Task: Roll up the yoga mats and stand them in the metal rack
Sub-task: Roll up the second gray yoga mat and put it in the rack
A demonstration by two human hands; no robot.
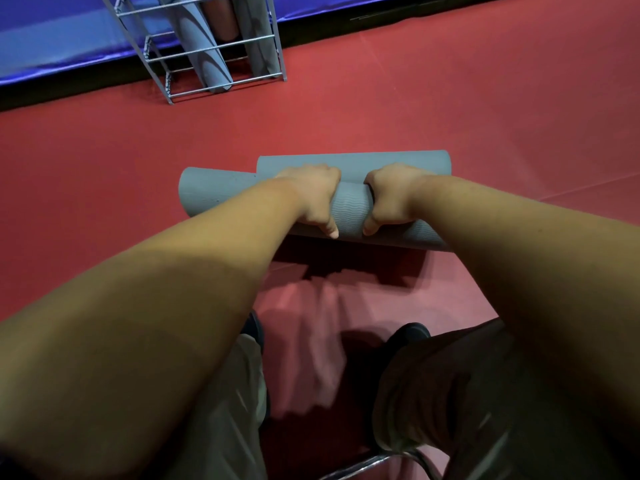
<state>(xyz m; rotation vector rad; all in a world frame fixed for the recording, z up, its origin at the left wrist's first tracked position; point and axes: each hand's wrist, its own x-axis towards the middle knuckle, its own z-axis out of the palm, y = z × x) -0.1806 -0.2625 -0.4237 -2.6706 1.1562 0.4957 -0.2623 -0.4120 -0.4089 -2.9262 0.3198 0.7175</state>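
Observation:
A grey yoga mat [350,209] lies rolled into a thick tube across the red floor in the middle of the view. Its unrolled tail [381,162] sticks out flat on the far side. My left hand [313,199] grips the roll from above, fingers curled over the far side, thumb on the near side. My right hand [393,197] grips it the same way just to the right. The metal rack [214,46] stands at the top left and holds two rolled grey mats [207,53] upright.
Red padded flooring [450,98] spreads all around. A blue crash mat [52,39] with a black edge runs behind the rack. My legs and dark shoes [410,332] are below the roll, with a curved metal bar [381,462] at the bottom edge.

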